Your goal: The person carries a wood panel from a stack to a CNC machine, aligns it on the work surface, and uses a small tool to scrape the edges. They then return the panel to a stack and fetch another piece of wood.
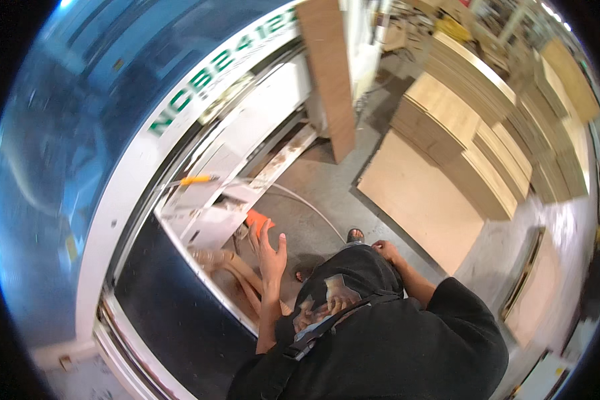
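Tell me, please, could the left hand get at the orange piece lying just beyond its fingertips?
Probably yes: the left hand is open, fingers raised, and the orange piece lies just past them on the floor, with nothing visible between the two.

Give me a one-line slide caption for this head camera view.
Left hand open beside a large blue-and-white machine, right hand at the hip, stacked wood panels on the floor.

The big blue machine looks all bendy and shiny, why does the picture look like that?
In the head view, the fisheye lens curves the blue machine cover and the stacked boards toward the black round rim; the cover carries soft, smeared reflections of light; the far top right corner is bright and washed out; the left hand, raised and open, is slightly blurred, and the right hand looks a little sharper.
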A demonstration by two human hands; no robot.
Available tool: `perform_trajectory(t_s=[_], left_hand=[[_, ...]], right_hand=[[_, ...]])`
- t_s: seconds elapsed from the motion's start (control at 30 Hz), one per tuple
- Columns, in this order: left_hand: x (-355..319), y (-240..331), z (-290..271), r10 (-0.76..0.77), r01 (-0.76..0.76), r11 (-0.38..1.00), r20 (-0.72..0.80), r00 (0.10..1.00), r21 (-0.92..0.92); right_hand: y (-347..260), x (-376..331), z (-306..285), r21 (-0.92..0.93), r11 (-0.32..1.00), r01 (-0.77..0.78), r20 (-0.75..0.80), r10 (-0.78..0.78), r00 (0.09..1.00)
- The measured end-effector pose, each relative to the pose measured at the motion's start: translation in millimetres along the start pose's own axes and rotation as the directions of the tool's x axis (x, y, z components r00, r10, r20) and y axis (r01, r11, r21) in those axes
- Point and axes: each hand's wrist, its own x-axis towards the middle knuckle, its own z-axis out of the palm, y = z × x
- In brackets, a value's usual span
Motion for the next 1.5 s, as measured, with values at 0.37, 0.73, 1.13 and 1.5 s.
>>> perform_trajectory(t_s=[0.37, 0.73, 1.13, 1.5], left_hand=[[17.2, 58.4, 116.2, 0.029, 0.017, 0.985, 0.263, 0.964, -0.171], [74.8, 124.4, 210.3, 0.354, -0.245, 0.934, 0.592, 0.724, -0.260], [191.4, 190.6, 321.7, 0.498, -0.494, 0.799, 0.837, 0.227, -0.341], [204.4, 301.9, 416.1, 0.469, -0.732, 0.556, 0.876, -0.116, -0.394]], right_hand=[[63.5, 27.3, -144.5, 0.459, 0.830, -0.318, -0.047, 0.380, 0.924], [79.1, 1.4, -178.5, 0.727, 0.653, -0.212, -0.195, 0.493, 0.848], [119.2, -121.4, -39.2, 0.944, 0.179, -0.276, -0.006, 0.848, 0.531], [109.1, -134.1, -35.5, 0.983, 0.101, 0.155, -0.155, 0.907, 0.391]])
